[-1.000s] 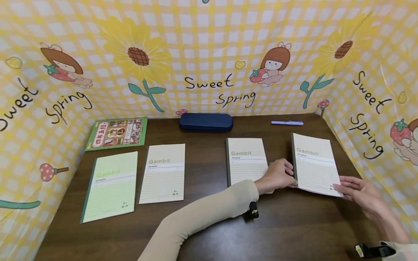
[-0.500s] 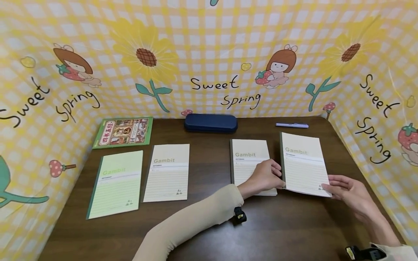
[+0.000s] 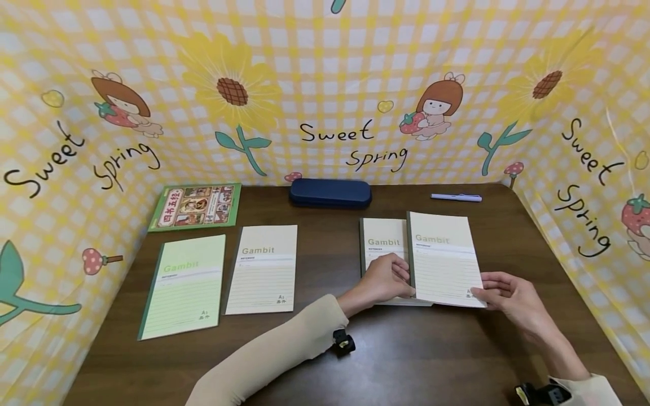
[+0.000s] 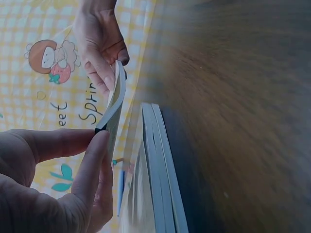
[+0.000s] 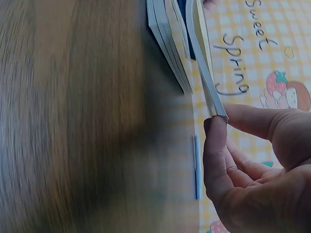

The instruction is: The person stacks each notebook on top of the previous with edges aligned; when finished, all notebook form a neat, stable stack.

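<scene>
A cream notebook (image 3: pixel 444 259) marked "Gambit" is held off the table between both hands. My left hand (image 3: pixel 382 280) pinches its lower left corner by the dark spine, and my right hand (image 3: pixel 515 299) pinches the lower right corner between thumb and fingers. In the left wrist view the held notebook (image 4: pixel 114 104) bends slightly, apart from the notebooks beneath. Under its left part lies a short stack of notebooks (image 3: pixel 383 231), partly covered; their layered edges (image 4: pixel 163 170) show in that view.
A green notebook (image 3: pixel 183 287) and another cream notebook (image 3: pixel 261 270) lie at the left. Behind them is a green picture book (image 3: pixel 195 206). A navy case (image 3: pixel 330 193) stands at the back, with a lilac pen (image 3: pixel 456 197) to its right. Patterned cloth (image 3: pixel 315 73) walls the table (image 3: pixel 386 361).
Both hands have carried the cream notebook leftward, from beside the stack to above its right part. The head view has shifted slightly.
</scene>
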The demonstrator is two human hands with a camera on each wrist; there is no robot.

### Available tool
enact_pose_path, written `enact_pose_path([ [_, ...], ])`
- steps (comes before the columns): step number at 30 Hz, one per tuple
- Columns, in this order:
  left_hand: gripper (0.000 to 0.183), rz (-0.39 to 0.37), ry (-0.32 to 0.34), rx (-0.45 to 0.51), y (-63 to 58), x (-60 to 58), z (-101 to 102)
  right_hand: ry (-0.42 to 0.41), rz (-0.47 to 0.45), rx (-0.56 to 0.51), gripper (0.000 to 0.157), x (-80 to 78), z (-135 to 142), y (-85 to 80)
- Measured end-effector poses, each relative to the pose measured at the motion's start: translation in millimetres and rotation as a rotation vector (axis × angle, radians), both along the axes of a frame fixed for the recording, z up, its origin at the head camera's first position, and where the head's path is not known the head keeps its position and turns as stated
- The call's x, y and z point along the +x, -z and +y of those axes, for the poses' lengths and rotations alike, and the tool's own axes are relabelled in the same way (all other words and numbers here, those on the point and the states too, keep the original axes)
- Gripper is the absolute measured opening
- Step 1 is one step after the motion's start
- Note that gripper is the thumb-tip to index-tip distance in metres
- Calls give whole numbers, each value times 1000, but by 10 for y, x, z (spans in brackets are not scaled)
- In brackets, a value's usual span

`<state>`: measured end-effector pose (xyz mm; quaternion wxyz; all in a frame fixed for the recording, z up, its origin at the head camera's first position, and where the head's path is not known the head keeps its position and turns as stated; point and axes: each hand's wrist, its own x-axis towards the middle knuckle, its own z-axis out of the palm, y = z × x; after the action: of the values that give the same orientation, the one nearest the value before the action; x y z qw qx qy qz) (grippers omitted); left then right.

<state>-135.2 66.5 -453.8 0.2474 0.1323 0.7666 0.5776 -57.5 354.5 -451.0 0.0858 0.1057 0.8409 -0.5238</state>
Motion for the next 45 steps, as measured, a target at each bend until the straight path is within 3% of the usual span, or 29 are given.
enact_pose_path([
  [13,44,8,-33,-26,28,60,-394,-52,83,0,48,-91,-356,111],
  [23,45,59,-39,-82,71,111,-653,-83,119,102,43,-159,-595,157],
  [36,45,91,-63,-113,139,90,-846,-104,145,181,44,-228,-790,177],
  [45,43,166,-69,-135,169,97,-876,-103,167,243,44,-236,-837,180],
])
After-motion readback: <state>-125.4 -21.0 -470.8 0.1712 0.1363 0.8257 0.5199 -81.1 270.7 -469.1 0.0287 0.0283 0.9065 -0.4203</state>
